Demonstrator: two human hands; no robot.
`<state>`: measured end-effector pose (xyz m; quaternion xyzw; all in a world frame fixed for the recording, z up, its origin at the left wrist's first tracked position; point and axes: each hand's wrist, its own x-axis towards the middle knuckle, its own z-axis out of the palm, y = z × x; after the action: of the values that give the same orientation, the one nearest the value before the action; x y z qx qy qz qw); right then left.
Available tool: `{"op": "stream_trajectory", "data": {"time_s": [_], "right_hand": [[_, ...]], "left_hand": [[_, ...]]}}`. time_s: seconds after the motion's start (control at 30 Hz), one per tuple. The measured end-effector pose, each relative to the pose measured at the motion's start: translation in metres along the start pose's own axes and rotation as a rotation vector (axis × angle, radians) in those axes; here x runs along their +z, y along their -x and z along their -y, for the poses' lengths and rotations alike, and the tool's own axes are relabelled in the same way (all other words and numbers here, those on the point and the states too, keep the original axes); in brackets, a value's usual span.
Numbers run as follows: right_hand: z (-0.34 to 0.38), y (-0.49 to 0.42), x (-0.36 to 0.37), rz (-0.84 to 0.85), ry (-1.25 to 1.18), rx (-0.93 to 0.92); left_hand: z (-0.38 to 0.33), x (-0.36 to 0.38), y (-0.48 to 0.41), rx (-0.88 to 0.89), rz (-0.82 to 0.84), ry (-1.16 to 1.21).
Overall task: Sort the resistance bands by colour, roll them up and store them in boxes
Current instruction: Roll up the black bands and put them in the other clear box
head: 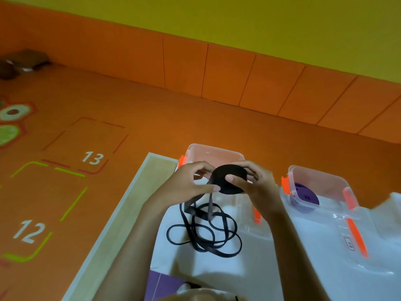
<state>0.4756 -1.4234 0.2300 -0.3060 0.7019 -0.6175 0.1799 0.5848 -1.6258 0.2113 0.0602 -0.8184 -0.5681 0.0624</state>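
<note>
An orange floor (134, 109) with painted outlines and the numbers 12 and 13 fills the left and far side, ending at an orange padded wall (227, 70) with yellow above it. A white desk (217, 274) with a pale wooden edge takes up the near right. Two clear boxes with orange latches stand open on its far part: the left box (213, 153) is straight behind the hands, and the right box (329, 183) is well apart to the right, with a clear lid (345, 227) lying just in front of it. The left hand (191, 185) and the right hand (256, 183) meet above the desk in front of the left box, their fingers (233, 178) curled round a partly rolled black band (230, 183), thumbs pressed on the near face of the roll. The unrolled rest of this band hangs from the roll and lies in loose tangled loops (204, 233) on the desk just below the hands. A rolled purple band (307, 197) lies inside the right box. A small label (349, 243) sits on the lid.
</note>
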Motion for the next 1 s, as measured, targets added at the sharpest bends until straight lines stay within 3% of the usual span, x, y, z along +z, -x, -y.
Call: {"op": "stream_trajectory", "data": {"time_s": [0.1, 0.23, 0.33, 0.5, 0.6, 0.73, 0.9, 1.0], "right_hand": [[-0.002, -0.004, 0.004, -0.019, -0.157, 0.064], [0.002, -0.015, -0.009, 0.100, 0.032, 0.080], [0.005, -0.019, -0.021, 0.164, -0.085, 0.170], [-0.009, -0.014, -0.020, 0.008, -0.252, 0.184], [-0.017, -0.009, -0.020, 0.059, -0.233, 0.182], [-0.018, -0.008, -0.020, 0.148, 0.019, 0.021], [-0.024, -0.005, -0.020, 0.083, -0.277, 0.117], [-0.029, -0.001, -0.018, 0.092, -0.215, 0.112]], "left_hand": [[-0.003, -0.009, -0.008, 0.040, 0.012, -0.017], [-0.007, -0.024, -0.014, 0.075, 0.075, -0.145], [-0.006, -0.027, -0.019, 0.103, 0.037, -0.137], [-0.001, -0.019, -0.022, 0.003, 0.014, 0.057], [-0.004, -0.024, -0.023, 0.028, 0.071, -0.009], [-0.013, -0.029, -0.026, 0.099, 0.130, -0.137], [-0.007, -0.027, -0.019, 0.057, 0.002, 0.096], [-0.002, -0.026, -0.015, 0.063, 0.011, 0.063]]}}
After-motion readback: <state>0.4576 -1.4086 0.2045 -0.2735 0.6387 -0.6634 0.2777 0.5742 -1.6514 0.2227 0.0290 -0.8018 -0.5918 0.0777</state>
